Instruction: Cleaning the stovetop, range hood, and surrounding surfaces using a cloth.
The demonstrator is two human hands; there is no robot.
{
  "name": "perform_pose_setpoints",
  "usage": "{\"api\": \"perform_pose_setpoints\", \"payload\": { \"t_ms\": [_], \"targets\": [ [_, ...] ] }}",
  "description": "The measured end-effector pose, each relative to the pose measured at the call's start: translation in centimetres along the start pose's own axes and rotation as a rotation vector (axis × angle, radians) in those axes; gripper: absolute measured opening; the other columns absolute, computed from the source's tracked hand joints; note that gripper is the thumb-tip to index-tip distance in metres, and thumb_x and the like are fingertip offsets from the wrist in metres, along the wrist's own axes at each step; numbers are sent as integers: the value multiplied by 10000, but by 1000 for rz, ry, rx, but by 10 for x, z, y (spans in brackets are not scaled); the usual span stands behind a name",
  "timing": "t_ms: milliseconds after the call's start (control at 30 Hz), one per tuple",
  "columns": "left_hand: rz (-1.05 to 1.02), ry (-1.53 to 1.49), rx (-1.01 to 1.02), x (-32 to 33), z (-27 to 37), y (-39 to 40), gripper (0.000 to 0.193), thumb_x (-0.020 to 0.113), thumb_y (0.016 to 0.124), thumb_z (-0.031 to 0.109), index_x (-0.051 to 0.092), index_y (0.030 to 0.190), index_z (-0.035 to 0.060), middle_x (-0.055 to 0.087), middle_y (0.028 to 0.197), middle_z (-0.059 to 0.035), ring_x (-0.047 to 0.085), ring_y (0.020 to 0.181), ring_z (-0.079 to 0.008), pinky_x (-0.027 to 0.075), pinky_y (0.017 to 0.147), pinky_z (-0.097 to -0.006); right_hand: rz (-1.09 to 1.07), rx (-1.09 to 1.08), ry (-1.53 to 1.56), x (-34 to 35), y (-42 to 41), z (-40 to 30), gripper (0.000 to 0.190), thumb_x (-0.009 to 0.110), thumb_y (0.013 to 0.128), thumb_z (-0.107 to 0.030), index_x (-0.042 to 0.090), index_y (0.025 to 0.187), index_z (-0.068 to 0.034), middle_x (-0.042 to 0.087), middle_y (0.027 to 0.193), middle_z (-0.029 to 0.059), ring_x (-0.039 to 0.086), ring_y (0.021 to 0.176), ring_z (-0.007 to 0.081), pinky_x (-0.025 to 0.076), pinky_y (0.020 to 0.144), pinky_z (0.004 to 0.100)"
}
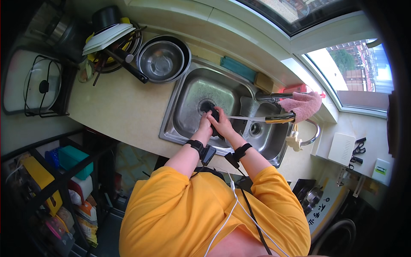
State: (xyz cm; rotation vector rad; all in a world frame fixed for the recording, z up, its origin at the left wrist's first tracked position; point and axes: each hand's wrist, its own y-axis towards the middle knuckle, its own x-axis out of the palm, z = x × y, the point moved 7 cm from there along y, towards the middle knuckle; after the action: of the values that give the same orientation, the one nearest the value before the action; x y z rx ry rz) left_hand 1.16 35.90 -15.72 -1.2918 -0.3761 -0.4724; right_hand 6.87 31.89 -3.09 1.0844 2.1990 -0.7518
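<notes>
Both of my hands are over the large basin of a stainless steel double sink (pixel 212 77). My left hand (pixel 205 124) grips a dark, soft-looking item (pixel 215 113), which may be a cloth. On its other side my right hand (pixel 221 122) holds the same item. A stream of water runs from the faucet spout (pixel 281 118) at the right to my right hand. The dark item hangs near the drain and partly hides it. Its lower part shows between my wrists.
Nested metal bowls (pixel 162 61) stand left of the sink, beside stacked plates and pans (pixel 109 37). A teal cloth (pixel 238 69) and a sponge (pixel 264 82) lie behind it. A pink towel (pixel 301 104) hangs over the faucet. A divider separates the smaller basin (pixel 273 138).
</notes>
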Motion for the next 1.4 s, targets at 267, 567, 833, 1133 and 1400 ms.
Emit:
{"api": "perform_pose_setpoints", "payload": {
  "t_ms": [267,567,833,1133,1400],
  "targets": [
    [70,-289,-123,-36,12,22,378,555,828,260,466,1054,-29,549,985,-186,571,868,-328,492,787,-431,-384,-21,139,-14,-17,-46,356,586,638,-105,637,985,-48,636,880,144,615,842,231,458,793,302],
    [-406,-8,-203,51,15,-46,527,457,855,539,566,1090,80,594,1055,-69,555,987,-195,441,850,-363,86,294,217,-18,15,28,341,638,670,-242,628,939,-31,552,1008,196,522,989,346,407,881,391],
    [-184,-49,117,46,27,-43,342,580,850,401,541,941,74,562,867,-56,562,789,-190,489,685,-315,261,-96,138,-21,-7,-12,364,658,743,-274,560,1022,-60,521,1042,185,455,1040,362,363,900,442],
    [-64,-77,21,36,-1,-33,387,498,901,394,517,959,12,562,840,-70,572,768,-192,489,651,-343,117,12,25,-17,-1,3,301,629,768,-312,560,874,-38,563,891,195,540,863,378,439,752,423],
    [132,123,105,29,4,-35,264,549,853,214,571,805,-44,593,788,-87,570,705,-176,473,616,-328,-54,142,-57,-5,11,31,399,524,818,-434,608,929,-61,599,970,195,558,904,387,437,788,422]
  ]
}}
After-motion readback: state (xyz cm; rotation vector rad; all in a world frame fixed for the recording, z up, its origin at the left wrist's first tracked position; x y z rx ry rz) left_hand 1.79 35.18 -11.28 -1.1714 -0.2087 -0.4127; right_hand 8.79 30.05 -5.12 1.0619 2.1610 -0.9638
